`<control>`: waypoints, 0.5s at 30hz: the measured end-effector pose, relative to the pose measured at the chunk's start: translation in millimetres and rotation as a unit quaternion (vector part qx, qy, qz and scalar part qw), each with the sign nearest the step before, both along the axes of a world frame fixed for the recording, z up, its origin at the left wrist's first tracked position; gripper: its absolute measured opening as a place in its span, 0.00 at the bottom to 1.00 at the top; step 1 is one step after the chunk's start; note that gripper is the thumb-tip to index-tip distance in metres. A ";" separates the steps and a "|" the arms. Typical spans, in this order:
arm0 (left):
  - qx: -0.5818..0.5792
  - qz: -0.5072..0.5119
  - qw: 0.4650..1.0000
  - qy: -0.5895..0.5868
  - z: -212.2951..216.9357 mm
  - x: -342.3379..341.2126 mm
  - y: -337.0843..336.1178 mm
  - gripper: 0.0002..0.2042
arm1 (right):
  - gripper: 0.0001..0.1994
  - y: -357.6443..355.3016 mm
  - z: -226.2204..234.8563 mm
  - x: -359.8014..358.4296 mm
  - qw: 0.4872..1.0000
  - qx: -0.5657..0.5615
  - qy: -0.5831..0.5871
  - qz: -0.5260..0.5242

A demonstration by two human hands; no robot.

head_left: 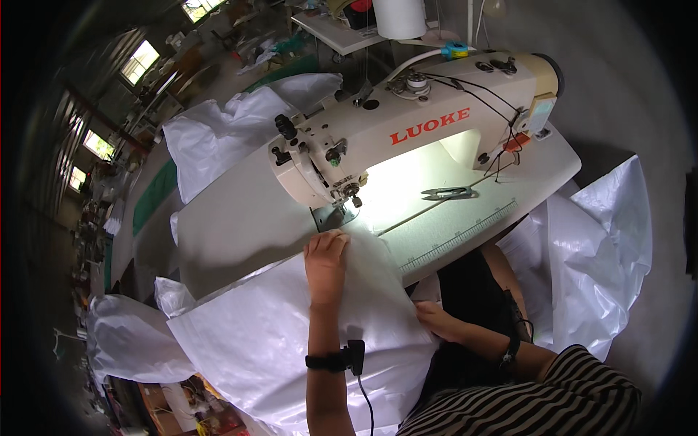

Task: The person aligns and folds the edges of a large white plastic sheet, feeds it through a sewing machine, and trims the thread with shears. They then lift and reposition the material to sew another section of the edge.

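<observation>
By mach. (pixel 429 120) – wht sheet (pixel 262 327) under L grip (pixel 326 254) – R grip (pixel 438 321) @ edge

Pretty dim overall, but light under the sewing machine (pixel 418 109) blows out its bed (pixel 392 192) (small windows (pixel 139 62) glow too); left background's blurry, fisheye rim fades black.

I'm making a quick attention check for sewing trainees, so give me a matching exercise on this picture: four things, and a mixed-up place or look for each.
Things
1. Snips
2. Left hand
3. Right hand
4. Sleeve

Places or looks
A. At the right edge of the white sheet
B. Dark and light stripes
C. Lying on the lit tabletop
D. On top of that sheet, near the sewing machine's needle end

Pairs: 1-C, 2-D, 3-A, 4-B
</observation>
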State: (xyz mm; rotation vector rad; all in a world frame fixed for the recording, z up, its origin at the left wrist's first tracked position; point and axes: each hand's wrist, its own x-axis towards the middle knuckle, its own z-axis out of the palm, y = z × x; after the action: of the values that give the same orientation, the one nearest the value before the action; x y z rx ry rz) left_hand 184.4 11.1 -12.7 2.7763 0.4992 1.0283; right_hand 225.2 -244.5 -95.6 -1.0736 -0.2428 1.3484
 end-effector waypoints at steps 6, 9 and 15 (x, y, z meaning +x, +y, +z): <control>-0.022 -0.039 0.999 0.028 -0.4 3.8 -2.4 0.05 | 0.18 2.6 31.0 12.2 0.987 0.006 -0.156 0.033; -0.032 -0.032 0.997 0.060 0.0 17.6 -3.6 0.05 | 0.19 1.1 54.3 28.7 0.947 0.035 -0.312 -0.063; 0.071 -0.114 0.990 0.041 6.9 57.2 -2.3 0.10 | 0.25 1.1 80.9 35.9 0.759 -0.024 -0.650 -0.029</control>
State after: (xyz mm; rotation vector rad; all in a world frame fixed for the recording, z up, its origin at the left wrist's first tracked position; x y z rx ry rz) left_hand 241.6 8.8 -5.8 2.9231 0.1150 0.9336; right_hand 261.1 -243.4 -14.7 -1.9035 -1.1809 0.3162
